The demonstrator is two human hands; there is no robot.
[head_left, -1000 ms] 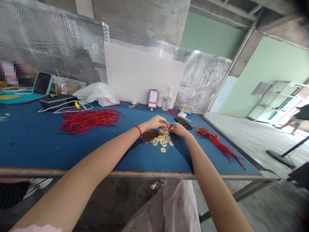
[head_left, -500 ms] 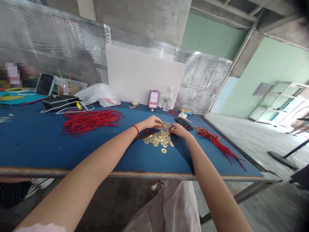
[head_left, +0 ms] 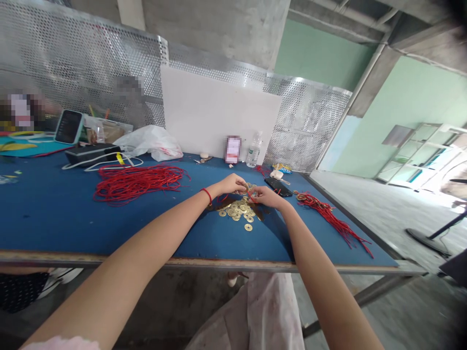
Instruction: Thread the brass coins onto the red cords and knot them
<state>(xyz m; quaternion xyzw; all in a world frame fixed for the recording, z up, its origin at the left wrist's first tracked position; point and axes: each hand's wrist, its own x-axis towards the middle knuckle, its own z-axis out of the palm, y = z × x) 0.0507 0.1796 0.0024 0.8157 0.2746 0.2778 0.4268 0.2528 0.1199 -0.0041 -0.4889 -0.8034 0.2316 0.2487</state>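
Observation:
Over a heap of brass coins with holes (head_left: 237,210), both of my hands work close together. My left hand (head_left: 233,184), with a red string around the wrist, is closed in a pinch on a thin red cord (head_left: 250,195). What looks like a coin shows at its fingertips, partly hidden. Fingers of my right hand (head_left: 268,196) pinch the same cord, just right of the left fingertips. A loose red end hangs below my left hand. One single coin (head_left: 248,227) lies apart at the near side of the heap.
A bundle of red cords (head_left: 140,183) lies left on the blue table (head_left: 146,236). At right are corded coins with long red tails (head_left: 328,214) and a black phone (head_left: 278,186). Behind stand a water bottle (head_left: 253,150), a propped phone (head_left: 232,149) and a white plastic bag (head_left: 155,142).
My right hand has moved a little left, closer to my left hand, so the red cord between them is shorter and steeper. My left hand has hardly moved.

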